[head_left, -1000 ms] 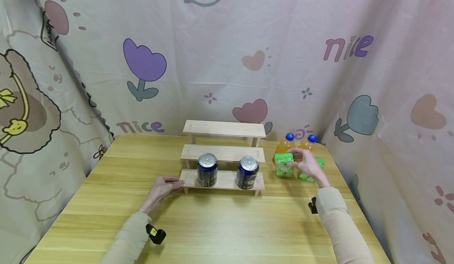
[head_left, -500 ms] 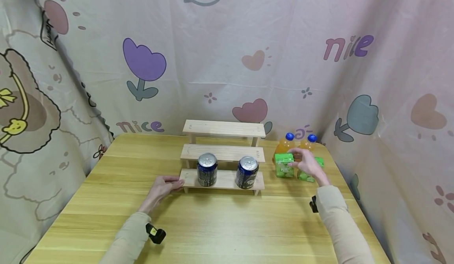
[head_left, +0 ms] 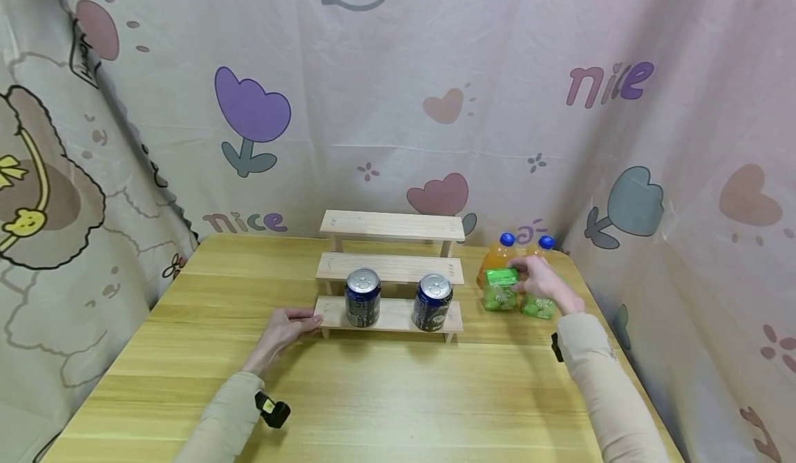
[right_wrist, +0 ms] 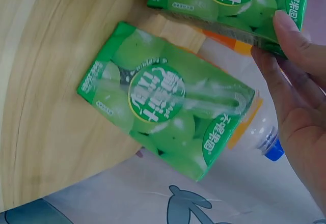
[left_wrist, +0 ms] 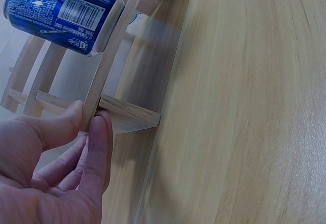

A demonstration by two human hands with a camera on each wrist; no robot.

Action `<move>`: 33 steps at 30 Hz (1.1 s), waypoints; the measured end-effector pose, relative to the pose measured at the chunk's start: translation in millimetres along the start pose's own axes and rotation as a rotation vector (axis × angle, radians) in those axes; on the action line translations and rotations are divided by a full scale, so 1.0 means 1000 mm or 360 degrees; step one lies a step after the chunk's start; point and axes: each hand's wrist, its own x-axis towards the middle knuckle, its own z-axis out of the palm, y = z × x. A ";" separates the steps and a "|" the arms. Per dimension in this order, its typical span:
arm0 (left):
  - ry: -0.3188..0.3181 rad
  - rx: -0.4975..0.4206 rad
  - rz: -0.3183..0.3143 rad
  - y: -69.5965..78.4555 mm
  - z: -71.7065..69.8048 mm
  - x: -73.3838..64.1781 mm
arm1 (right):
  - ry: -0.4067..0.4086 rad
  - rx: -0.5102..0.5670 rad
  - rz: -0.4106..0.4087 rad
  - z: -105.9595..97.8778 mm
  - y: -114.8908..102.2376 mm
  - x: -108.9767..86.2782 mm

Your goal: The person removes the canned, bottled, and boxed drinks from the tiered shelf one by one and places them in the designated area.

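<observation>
My left hand [head_left: 287, 328] pinches the left end of the bottom board of a three-tier wooden rack [head_left: 388, 314], thumb above and fingers below in the left wrist view. On that bottom tier stand two dark blue drink cans, the left can [head_left: 363, 298] and the right can [head_left: 432, 304], apart from each other. To the right of the rack, my right hand [head_left: 539, 282] pinches a green juice box [head_left: 499, 291] near its top, with the thumb on its front in the right wrist view. A second green juice box [right_wrist: 163, 99] stands beside it.
Behind the juice boxes stand two orange drink bottles with blue caps, the left bottle [head_left: 499, 252] and the right bottle [head_left: 542, 247], partly hidden by my right hand. The wooden table [head_left: 385, 394] meets a patterned cloth [head_left: 373, 104] at the back and sides.
My right wrist and forearm have shifted a little right and turned, and the pinched juice box has moved slightly right. More of the second box's front shows. The left hand, rack and cans stay put.
</observation>
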 end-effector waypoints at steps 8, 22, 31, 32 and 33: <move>0.0005 0.0013 -0.0009 0.001 0.000 -0.001 | -0.0018 -0.0087 -0.0015 -0.005 0.006 -0.001; 0.0010 0.0017 -0.0006 0.000 0.000 -0.001 | 0.0054 -0.0094 -0.0008 -0.007 0.017 -0.006; 0.0009 -0.0012 0.0006 0.001 0.000 -0.001 | 0.0112 -0.0035 -0.0003 -0.004 0.021 -0.012; 0.0012 -0.0006 0.0008 0.001 0.000 -0.001 | 0.0118 -0.0032 -0.0007 -0.004 0.022 -0.013; 0.0015 0.0005 0.0011 0.000 0.001 -0.001 | 0.0123 -0.0020 -0.0005 -0.004 0.023 -0.015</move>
